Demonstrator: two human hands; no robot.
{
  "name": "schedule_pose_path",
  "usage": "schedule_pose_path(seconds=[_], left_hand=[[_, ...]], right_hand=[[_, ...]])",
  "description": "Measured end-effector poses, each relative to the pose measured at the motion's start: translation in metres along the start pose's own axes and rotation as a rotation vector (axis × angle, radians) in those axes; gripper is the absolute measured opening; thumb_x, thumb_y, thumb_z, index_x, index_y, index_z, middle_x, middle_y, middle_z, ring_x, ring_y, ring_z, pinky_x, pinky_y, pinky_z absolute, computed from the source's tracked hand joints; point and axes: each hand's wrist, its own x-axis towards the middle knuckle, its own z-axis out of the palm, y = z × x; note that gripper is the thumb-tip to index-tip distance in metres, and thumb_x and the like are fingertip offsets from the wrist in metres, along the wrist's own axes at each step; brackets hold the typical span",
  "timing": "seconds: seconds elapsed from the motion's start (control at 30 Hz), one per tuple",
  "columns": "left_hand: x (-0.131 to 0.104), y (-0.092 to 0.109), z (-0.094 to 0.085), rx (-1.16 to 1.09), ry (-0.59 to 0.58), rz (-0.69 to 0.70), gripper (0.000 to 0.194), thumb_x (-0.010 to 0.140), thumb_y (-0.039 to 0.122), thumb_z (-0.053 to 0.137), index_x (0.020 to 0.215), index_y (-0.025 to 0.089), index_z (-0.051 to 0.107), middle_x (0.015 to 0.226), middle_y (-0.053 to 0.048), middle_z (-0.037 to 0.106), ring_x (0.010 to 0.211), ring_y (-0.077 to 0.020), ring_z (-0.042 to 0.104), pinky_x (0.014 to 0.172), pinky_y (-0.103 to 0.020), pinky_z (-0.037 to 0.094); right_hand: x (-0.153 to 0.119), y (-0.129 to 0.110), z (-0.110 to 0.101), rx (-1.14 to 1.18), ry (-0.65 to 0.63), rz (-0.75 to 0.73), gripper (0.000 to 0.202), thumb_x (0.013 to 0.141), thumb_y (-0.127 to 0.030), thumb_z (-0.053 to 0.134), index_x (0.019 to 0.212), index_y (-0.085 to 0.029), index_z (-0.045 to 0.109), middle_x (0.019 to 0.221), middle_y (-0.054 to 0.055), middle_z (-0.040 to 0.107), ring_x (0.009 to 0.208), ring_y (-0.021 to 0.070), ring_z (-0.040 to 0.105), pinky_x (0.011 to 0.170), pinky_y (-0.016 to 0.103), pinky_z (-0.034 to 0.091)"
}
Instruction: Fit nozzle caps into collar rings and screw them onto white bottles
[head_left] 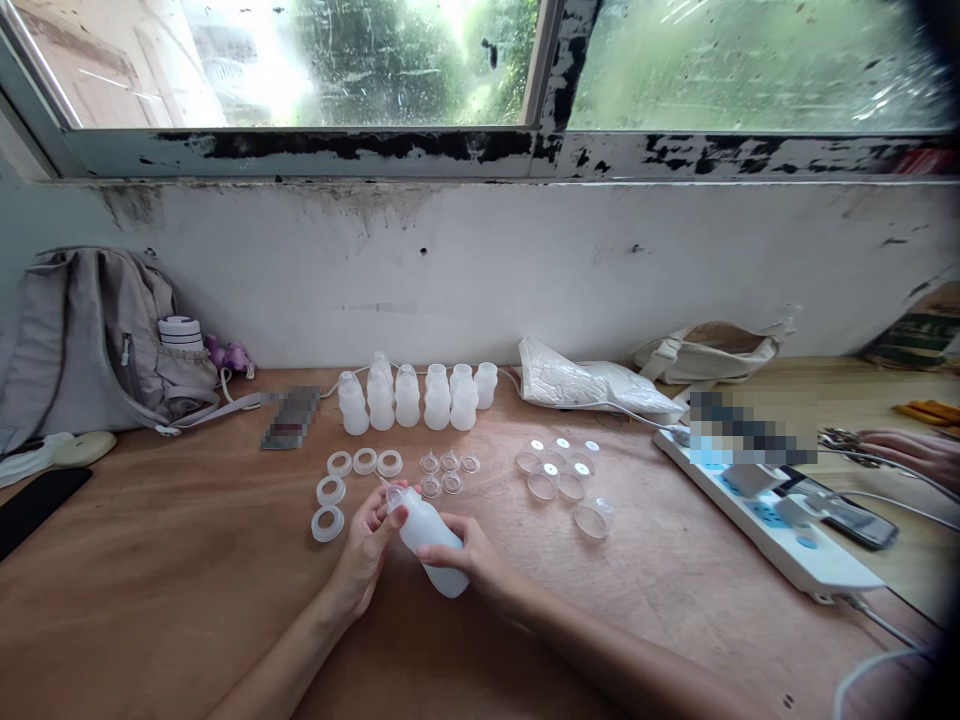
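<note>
A frosted white baby bottle [433, 545] lies tilted between my two hands, its top towards the left. My right hand [474, 560] is wrapped round its body. At the top end, the fingers of my left hand [373, 535] pinch the clear nipple [394, 494] and the neck; whether a ring sits there is hidden by the fingers. Left of my left hand lie several white collar rings [328, 523]. Just beyond the bottle are several loose clear nipples [451, 482]. Several clear domed caps [592, 518] rest to the right.
Several bottles [407, 396] stand at the back, some with nipples on. A backpack [82, 340] and a phone [291, 417] are at the left. Plastic packaging [585, 380], a power strip [772, 515] with cables and a pouch [709, 350] lie right. Another person's hand [911, 455] shows at the far right.
</note>
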Motion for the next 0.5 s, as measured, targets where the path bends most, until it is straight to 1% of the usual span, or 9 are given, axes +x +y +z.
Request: schedule_pose_path(seconds=[0.07,0.1,0.13,0.17,0.2,0.3,0.37,0.43,0.5], left_hand=[[-0.002,0.005,0.000,-0.068,-0.053,-0.011,0.049,0.073,0.036,0.063,0.116,0.018,0.047,0.110,-0.011,0.060,0.097,-0.0233,0.057,0.080,-0.030,0.043],[-0.004,0.007,0.002,-0.086,-0.067,-0.016,0.050,0.073,0.037,0.063,0.117,0.019,0.047,0.111,-0.010,0.060,0.098,-0.0237,0.056,0.080,-0.031,0.043],[-0.005,0.010,0.004,-0.091,-0.067,-0.020,0.050,0.073,0.037,0.063,0.117,0.019,0.047,0.112,-0.010,0.059,0.098,-0.0238,0.056,0.080,-0.031,0.043],[-0.006,0.012,0.007,-0.083,-0.053,-0.023,0.050,0.072,0.038,0.063,0.117,0.020,0.047,0.112,-0.010,0.059,0.099,-0.0237,0.056,0.080,-0.030,0.043],[-0.007,0.013,0.011,-0.066,-0.023,-0.027,0.051,0.072,0.039,0.063,0.116,0.021,0.048,0.112,-0.009,0.059,0.098,-0.0235,0.056,0.079,-0.030,0.044],[-0.009,0.015,0.027,0.011,0.101,-0.026,0.049,0.068,0.040,0.065,0.111,0.022,0.050,0.104,-0.008,0.063,0.090,-0.0220,0.060,0.072,-0.029,0.045],[-0.008,0.015,0.036,0.045,0.165,0.003,0.042,0.065,0.037,0.068,0.102,0.021,0.054,0.093,-0.006,0.065,0.083,-0.0204,0.061,0.068,-0.027,0.046],[-0.007,0.016,0.043,0.048,0.176,0.044,0.029,0.063,0.031,0.068,0.087,0.019,0.057,0.082,-0.003,0.066,0.079,-0.0193,0.062,0.064,-0.025,0.045],[-0.007,0.019,0.047,0.020,0.153,0.061,0.018,0.062,0.026,0.067,0.073,0.018,0.056,0.075,-0.001,0.064,0.078,-0.0198,0.061,0.062,-0.025,0.045]], right_hand=[[-0.001,-0.005,0.002,0.252,-0.135,0.130,0.040,0.071,-0.047,0.056,0.086,-0.010,0.058,0.065,0.002,0.053,0.052,0.0108,0.050,0.042,0.021,0.037],[-0.001,-0.007,0.003,0.304,-0.171,0.162,0.043,0.071,-0.049,0.054,0.087,-0.010,0.057,0.066,0.002,0.053,0.050,0.0107,0.050,0.039,0.020,0.035],[-0.002,-0.009,0.004,0.291,-0.175,0.182,0.044,0.071,-0.050,0.054,0.090,-0.010,0.056,0.067,0.003,0.053,0.050,0.0111,0.050,0.037,0.020,0.034],[-0.003,-0.010,0.006,0.214,-0.146,0.178,0.044,0.070,-0.050,0.055,0.092,-0.011,0.056,0.069,0.003,0.054,0.051,0.0120,0.051,0.037,0.020,0.035],[-0.003,-0.011,0.007,0.089,-0.085,0.139,0.043,0.069,-0.048,0.058,0.094,-0.013,0.055,0.071,0.003,0.056,0.055,0.0131,0.053,0.040,0.021,0.038],[-0.007,-0.013,0.012,-0.341,0.127,-0.080,0.047,0.065,-0.040,0.066,0.105,-0.018,0.053,0.085,0.004,0.061,0.072,0.0182,0.056,0.060,0.028,0.045],[-0.009,-0.015,0.015,-0.459,0.198,-0.165,0.053,0.065,-0.037,0.066,0.112,-0.020,0.049,0.091,0.005,0.062,0.078,0.0204,0.057,0.068,0.031,0.044],[-0.010,-0.019,0.017,-0.376,0.167,-0.129,0.047,0.064,-0.035,0.066,0.106,-0.018,0.052,0.088,0.005,0.062,0.075,0.0194,0.057,0.065,0.030,0.045],[-0.011,-0.024,0.017,-0.141,0.051,-0.030,0.032,0.063,-0.031,0.065,0.090,-0.015,0.057,0.077,0.003,0.062,0.066,0.0159,0.057,0.056,0.025,0.045]])
